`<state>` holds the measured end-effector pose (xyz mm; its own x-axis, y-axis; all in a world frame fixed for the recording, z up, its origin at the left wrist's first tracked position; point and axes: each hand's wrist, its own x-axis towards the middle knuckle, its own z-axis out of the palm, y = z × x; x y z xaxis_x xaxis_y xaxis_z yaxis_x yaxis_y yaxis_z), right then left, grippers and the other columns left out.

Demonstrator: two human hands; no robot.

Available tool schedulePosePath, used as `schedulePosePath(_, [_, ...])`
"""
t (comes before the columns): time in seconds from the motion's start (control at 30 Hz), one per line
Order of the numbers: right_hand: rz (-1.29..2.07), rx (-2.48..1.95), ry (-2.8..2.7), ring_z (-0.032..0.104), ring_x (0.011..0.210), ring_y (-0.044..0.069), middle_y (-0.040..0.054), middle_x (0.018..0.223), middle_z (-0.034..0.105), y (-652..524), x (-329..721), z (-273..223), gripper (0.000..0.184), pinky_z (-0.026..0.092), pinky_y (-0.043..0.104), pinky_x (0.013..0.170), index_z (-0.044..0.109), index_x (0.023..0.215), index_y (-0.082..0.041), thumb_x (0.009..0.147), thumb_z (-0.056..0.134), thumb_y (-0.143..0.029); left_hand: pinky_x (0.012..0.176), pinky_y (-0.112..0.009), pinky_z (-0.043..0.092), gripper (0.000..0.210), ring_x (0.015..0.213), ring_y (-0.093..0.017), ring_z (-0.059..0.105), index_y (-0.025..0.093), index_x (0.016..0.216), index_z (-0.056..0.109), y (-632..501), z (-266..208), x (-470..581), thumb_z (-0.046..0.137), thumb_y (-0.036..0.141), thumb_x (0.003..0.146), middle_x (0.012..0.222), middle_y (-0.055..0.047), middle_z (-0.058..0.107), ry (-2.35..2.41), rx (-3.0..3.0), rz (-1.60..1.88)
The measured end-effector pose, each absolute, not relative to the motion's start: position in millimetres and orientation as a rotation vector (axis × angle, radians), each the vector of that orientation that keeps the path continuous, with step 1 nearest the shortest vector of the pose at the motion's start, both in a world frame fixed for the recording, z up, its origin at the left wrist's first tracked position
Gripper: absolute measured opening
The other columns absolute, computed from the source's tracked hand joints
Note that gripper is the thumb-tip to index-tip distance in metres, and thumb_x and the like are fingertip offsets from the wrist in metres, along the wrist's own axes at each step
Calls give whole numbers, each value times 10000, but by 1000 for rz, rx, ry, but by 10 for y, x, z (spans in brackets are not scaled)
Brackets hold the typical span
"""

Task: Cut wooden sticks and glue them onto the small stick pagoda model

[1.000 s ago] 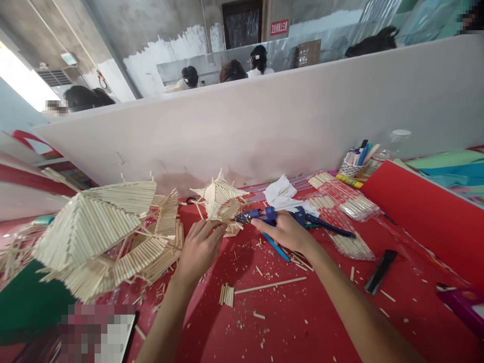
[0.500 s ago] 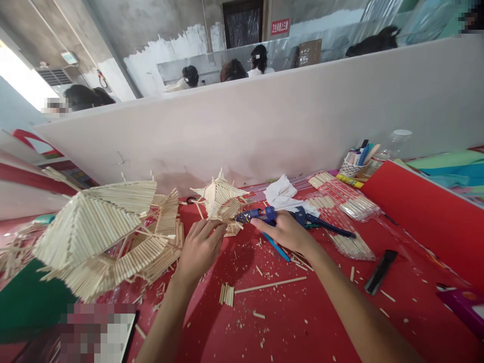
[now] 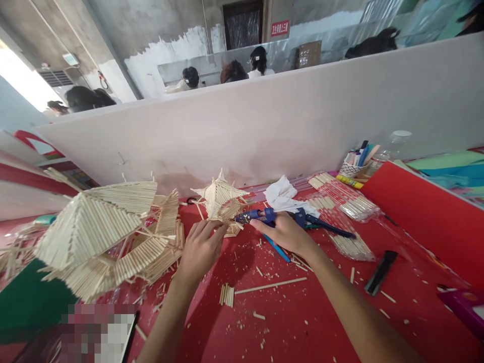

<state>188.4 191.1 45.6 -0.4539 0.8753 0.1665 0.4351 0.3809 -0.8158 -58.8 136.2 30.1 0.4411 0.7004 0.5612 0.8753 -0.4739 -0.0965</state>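
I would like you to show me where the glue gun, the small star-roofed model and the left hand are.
Glue gun (image 3: 262,216), head view: on its blue body.
Small star-roofed model (image 3: 218,195), head view: on its roof.
Left hand (image 3: 201,246), head view: on its back.

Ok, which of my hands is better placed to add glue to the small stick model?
Probably your right hand: it holds the blue glue gun, pointing toward the small stick model. Your left hand has no glue gun.
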Motion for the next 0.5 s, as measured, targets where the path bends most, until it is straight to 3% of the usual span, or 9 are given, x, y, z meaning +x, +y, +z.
schedulePosePath(0.17, [955,-1112,-2047,563,652,168,9,646,643,1906,1878,468,421,423,313,677,651,721,-215,924,501,-551,835,-357,484,227,947,-213,622,209,1112,676,1365,297,-577,523,137,960,1064,-71,716,-1371,-2320,-684])
schedulePosePath(0.5, [946,-1140,-2077,530,592,156,-2,584,582,1903,1916,505,431,398,308,617,626,682,-218,919,498,-554,910,-410,492,328,1071,-270,592,205,1269,571,1386,350,-753,547,201,941,1132,-105,661,-1574,-2325,-593])
